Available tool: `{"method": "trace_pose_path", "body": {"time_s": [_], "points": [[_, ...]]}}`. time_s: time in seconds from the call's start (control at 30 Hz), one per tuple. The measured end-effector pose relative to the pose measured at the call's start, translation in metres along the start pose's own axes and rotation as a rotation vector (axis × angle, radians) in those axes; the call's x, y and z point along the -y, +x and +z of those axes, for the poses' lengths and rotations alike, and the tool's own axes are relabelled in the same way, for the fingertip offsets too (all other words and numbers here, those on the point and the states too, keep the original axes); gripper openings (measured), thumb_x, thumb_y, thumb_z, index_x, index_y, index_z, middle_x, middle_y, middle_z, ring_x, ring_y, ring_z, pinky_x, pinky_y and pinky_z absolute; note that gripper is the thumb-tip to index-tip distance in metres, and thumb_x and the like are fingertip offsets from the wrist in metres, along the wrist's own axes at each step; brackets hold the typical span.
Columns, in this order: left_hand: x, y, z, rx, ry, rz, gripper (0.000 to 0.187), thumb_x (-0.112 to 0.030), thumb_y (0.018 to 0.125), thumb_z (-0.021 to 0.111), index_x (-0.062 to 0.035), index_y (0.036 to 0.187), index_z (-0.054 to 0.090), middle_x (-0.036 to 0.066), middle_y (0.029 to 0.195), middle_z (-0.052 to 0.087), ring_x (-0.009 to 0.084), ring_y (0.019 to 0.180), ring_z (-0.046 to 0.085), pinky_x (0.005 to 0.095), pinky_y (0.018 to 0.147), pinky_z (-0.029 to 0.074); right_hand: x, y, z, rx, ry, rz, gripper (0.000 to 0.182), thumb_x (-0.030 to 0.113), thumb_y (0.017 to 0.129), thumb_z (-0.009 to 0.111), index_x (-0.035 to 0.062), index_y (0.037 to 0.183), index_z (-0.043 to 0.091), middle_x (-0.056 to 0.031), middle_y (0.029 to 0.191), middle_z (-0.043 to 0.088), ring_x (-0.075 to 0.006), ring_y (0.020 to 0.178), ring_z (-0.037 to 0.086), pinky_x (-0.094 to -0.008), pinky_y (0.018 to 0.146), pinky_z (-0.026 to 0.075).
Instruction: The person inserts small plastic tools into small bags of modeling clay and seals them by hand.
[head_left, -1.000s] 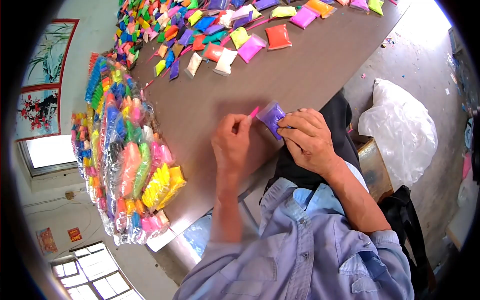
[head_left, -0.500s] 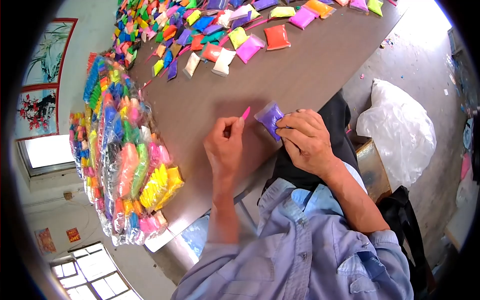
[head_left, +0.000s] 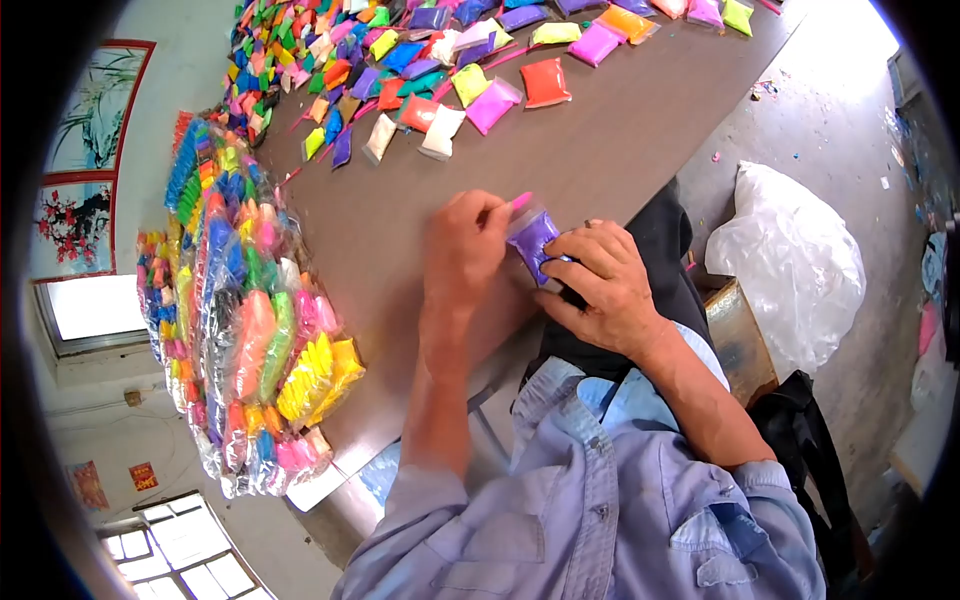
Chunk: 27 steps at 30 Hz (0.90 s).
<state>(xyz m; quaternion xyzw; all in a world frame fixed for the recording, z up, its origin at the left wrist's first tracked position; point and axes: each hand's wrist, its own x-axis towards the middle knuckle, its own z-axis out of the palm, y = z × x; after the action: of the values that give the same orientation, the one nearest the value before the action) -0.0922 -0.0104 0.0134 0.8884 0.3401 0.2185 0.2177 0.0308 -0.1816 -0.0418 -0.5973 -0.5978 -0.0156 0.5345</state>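
your left hand [head_left: 466, 248], pinching a slim pink stick [head_left: 521, 201], has moved up to the purple-filled clear plastic pouch [head_left: 533, 234] (contact unclear), so work centres there; your right hand [head_left: 605, 287] grips the pouch over the table [head_left: 600, 135].

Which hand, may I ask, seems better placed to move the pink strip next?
Probably the left hand: it holds the pink strip near the purple packet, while the right hand grips that packet.

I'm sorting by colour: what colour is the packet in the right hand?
Purple; the packet shows best in the head view.
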Motion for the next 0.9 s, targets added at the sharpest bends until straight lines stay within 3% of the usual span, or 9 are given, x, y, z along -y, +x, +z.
{"method": "trace_pose_path", "body": {"time_s": [0.13,0.27,0.37,0.43,0.47,0.63,0.7,0.8,0.9], "points": [[0.005,-0.016,-0.016,-0.055,-0.258,-0.213,0.017,-0.016,0.100,0.079,0.0009,0.097,0.075,-0.003,0.078,0.064,0.0058,0.071,0.055,0.0248,0.063,0.046,0.017,0.005,0.002,0.008,-0.084,0.133,0.045,0.020,0.071,0.092,0.0111,0.111,0.073,-0.0050,0.115,0.068,-0.0278,0.110,0.066,-0.0554,0.111,0.045],[0.012,-0.042,-0.025,-0.129,-0.263,-0.235,0.017,-0.016,0.099,0.079,0.0004,0.097,0.076,-0.003,0.079,0.066,0.0058,0.070,0.056,0.0235,0.063,0.045,0.018,0.008,0.006,0.002,-0.187,0.120,0.045,0.021,0.074,0.090,0.0115,0.114,0.072,-0.0047,0.115,0.069,-0.0275,0.107,0.065,-0.0522,0.107,0.045],[0.014,-0.058,-0.025,-0.221,-0.250,-0.275,0.017,-0.017,0.099,0.080,0.0000,0.098,0.077,-0.002,0.080,0.067,0.0058,0.070,0.056,0.0231,0.064,0.045,0.017,0.015,0.002,-0.106,-0.189,0.143,0.033,0.015,0.077,0.087,0.0102,0.108,0.075,-0.0051,0.105,0.073,-0.0274,0.095,0.069,-0.0461,0.096,0.052],[0.007,-0.062,-0.028,-0.264,-0.348,-0.330,0.018,-0.018,0.099,0.080,-0.0001,0.099,0.077,-0.002,0.080,0.068,0.0063,0.069,0.056,0.0233,0.064,0.045,0.016,0.020,0.001,-0.266,-0.010,0.210,0.022,0.005,0.085,0.083,0.0023,0.106,0.077,-0.0114,0.098,0.075,-0.0263,0.082,0.071,-0.0354,0.080,0.058],[0.000,-0.064,-0.029,-0.264,-0.348,-0.331,0.018,-0.018,0.099,0.080,-0.0001,0.099,0.077,-0.002,0.080,0.068,0.0063,0.069,0.056,0.0233,0.064,0.045,0.023,0.023,-0.002,-0.231,0.180,0.411,0.016,0.003,0.092,0.078,-0.0012,0.108,0.076,-0.0134,0.095,0.074,-0.0216,0.075,0.072,-0.0310,0.066,0.056],[-0.037,-0.067,-0.017,-0.238,-0.346,-0.250,0.015,-0.016,0.099,0.080,-0.0009,0.099,0.077,-0.002,0.079,0.068,0.0042,0.070,0.057,0.0237,0.064,0.048,0.017,0.024,0.002,-0.233,0.176,0.471,0.013,0.005,0.098,0.075,-0.0013,0.109,0.076,-0.0139,0.088,0.073,-0.0188,0.070,0.071,-0.0305,0.066,0.056],[-0.034,-0.066,-0.003,-0.214,-0.347,-0.226,0.013,-0.014,0.098,0.080,-0.0010,0.099,0.077,0.001,0.080,0.070,0.0065,0.070,0.059,0.0256,0.063,0.049,0.019,0.020,0.002,-0.217,0.173,0.574,0.016,0.007,0.093,0.078,0.0029,0.109,0.076,-0.0153,0.094,0.073,-0.0300,0.074,0.073,-0.0365,0.068,0.058],[-0.037,-0.063,0.011,-0.135,-0.350,-0.170,0.011,-0.011,0.097,0.079,-0.0009,0.099,0.077,0.009,0.087,0.072,0.0153,0.071,0.066,0.0304,0.065,0.052,0.027,0.020,-0.006,-0.163,-0.033,0.529,0.017,0.007,0.092,0.077,0.0067,0.109,0.077,-0.0126,0.100,0.071,-0.0292,0.075,0.073,-0.0365,0.068,0.058],[-0.038,-0.059,0.015,-0.113,-0.267,-0.123,0.010,-0.011,0.097,0.079,-0.0016,0.098,0.076,0.010,0.087,0.072,0.0189,0.071,0.067,0.0326,0.064,0.053,0.022,0.014,-0.002,-0.207,0.020,0.458,0.018,0.007,0.090,0.078,0.0099,0.107,0.077,-0.0092,0.103,0.069,-0.0268,0.076,0.073,-0.0358,0.066,0.058]]}}
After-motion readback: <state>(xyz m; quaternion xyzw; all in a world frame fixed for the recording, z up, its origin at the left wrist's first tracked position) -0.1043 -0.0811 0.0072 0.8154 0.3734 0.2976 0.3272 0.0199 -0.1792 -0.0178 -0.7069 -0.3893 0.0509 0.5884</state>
